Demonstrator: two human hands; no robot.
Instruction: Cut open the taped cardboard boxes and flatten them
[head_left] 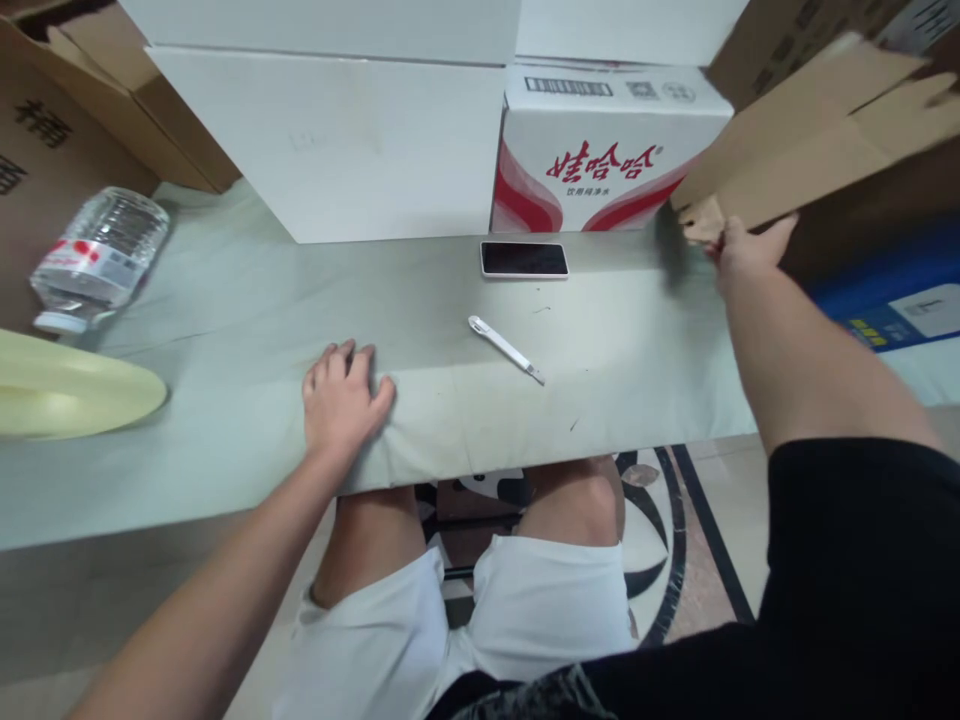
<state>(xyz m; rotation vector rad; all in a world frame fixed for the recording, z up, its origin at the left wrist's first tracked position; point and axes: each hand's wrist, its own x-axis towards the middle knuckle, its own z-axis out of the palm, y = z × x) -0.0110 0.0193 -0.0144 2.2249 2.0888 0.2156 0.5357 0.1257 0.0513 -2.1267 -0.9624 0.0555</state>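
My left hand (339, 395) rests palm down on the cloth-covered table (420, 410) near its front edge, fingers spread and holding nothing. Off to the right, my right hand (750, 245) is closed on the lower corner of a brown cardboard piece (810, 130) with torn edges. Its fingertips are partly hidden, while the thumb sticks out. Between my hands lies a white utility knife (506, 350), with a short blade end pointing toward the lower right. Behind the knife a phone (524, 260) with a dark screen lies flat.
White cartons (390, 150) and a carton with red lettering (600, 170) line the back. At left are brown boxes (75, 130), a clear plastic bottle (101, 260) on its side and a pale yellow object (75, 385). A blue box (900, 290) stands at right.
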